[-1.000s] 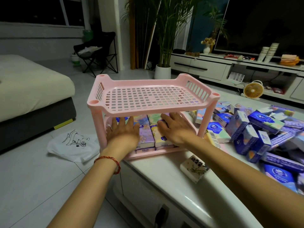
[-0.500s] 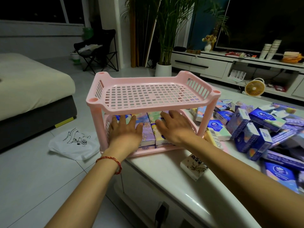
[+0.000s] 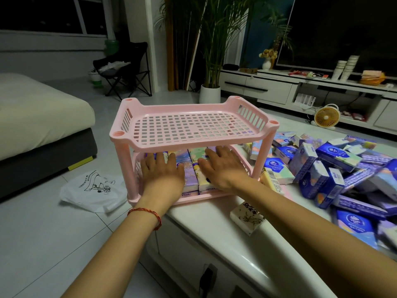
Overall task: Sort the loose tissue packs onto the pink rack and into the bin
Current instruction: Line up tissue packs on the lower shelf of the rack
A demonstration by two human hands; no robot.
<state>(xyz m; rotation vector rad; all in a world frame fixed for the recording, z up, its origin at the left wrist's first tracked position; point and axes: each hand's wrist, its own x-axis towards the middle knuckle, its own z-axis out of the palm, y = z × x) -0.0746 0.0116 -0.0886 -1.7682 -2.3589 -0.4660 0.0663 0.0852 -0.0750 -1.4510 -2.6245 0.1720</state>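
Head view: the pink rack (image 3: 189, 127) stands mid-frame on the white table (image 3: 214, 237). Left hand (image 3: 162, 173) and right hand (image 3: 221, 166) lie flat, fingers straight, on tissue packs (image 3: 192, 179) in its lower shelf — gripping nothing; loose packs (image 3: 326, 168) heap at right

Glossy pink plastic rack (image 3: 189, 125) on a smooth, shiny table (image 3: 214, 239) (white).

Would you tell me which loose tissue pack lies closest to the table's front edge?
The white pack with dark ink print, lying alone in front of the pink rack; the other loose packs, mostly blue and purple, are heaped farther back.
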